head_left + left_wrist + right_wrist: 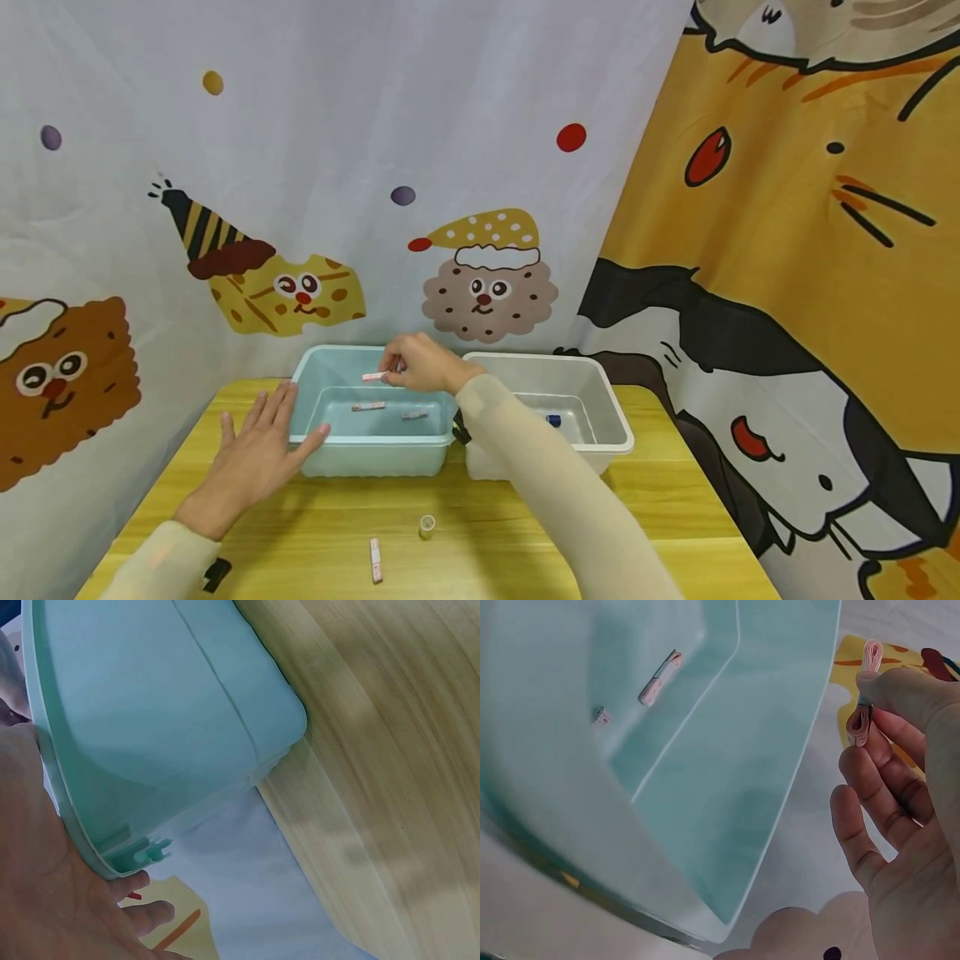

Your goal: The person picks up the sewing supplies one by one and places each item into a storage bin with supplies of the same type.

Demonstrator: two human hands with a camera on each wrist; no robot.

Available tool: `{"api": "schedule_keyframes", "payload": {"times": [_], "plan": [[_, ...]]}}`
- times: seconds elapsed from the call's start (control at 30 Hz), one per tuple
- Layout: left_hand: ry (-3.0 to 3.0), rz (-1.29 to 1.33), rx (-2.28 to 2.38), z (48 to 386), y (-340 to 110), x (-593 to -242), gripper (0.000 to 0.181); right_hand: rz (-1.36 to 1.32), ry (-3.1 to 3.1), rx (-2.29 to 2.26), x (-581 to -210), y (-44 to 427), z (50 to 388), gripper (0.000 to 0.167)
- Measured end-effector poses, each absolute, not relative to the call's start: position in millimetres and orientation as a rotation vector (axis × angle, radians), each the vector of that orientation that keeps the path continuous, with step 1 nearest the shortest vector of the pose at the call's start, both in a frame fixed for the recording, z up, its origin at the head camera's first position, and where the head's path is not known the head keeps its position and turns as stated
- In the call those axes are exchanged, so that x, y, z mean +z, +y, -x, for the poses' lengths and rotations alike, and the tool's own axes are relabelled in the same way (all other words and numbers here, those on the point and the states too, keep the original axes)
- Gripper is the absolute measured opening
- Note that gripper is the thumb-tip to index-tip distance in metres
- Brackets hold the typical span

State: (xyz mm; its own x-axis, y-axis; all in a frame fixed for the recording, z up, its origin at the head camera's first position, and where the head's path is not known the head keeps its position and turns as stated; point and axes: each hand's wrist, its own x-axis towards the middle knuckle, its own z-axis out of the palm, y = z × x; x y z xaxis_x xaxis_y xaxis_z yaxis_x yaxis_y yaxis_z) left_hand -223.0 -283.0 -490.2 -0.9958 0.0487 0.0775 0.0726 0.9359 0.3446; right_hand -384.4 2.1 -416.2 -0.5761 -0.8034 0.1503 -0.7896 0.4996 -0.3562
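My right hand [423,362] is over the light blue bin [360,454], pinching a folded pink measuring tape [872,652] between thumb and fingers. The tape is bundled with a narrow band round its middle. Inside the bin lie a folded tape [368,407] and another small bundle [415,415], which looks like the same kind. My left hand [255,454] rests on the bin's left rim at the near corner, its fingers extended. In the left wrist view, this hand lies along the rim [64,799].
Right of the blue bin stands a white bin [622,429] with a small dark blue object [553,421] inside. On the wooden table [300,533] in front are another folded tape [376,560] and a small round clear item [427,525]. A printed curtain [480,100] hangs behind.
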Motion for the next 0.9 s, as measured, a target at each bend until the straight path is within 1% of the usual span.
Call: {"api": "schedule_keyframes", "payload": {"times": [0.23,0.4,0.47,0.9], "plan": [[-3.023,0.100,-0.530,221.2,-280.9,-487.7,0.117,1.381,2.696,-0.645,-415.7,1.0,389.5,0.014],[-3.020,0.106,-0.533,220.4,-280.2,-487.2,0.116,1.303,2.731,-0.645,-414.9,1.7,390.9,0.032],[-3.021,0.104,-0.534,220.6,-280.4,-487.4,0.116,1.273,2.746,-0.639,-414.6,2.2,390.6,0.036],[-3.013,0.113,-0.542,218.6,-280.4,-486.3,0.115,1.307,2.776,-0.612,-410.7,9.9,385.8,0.034]]}}
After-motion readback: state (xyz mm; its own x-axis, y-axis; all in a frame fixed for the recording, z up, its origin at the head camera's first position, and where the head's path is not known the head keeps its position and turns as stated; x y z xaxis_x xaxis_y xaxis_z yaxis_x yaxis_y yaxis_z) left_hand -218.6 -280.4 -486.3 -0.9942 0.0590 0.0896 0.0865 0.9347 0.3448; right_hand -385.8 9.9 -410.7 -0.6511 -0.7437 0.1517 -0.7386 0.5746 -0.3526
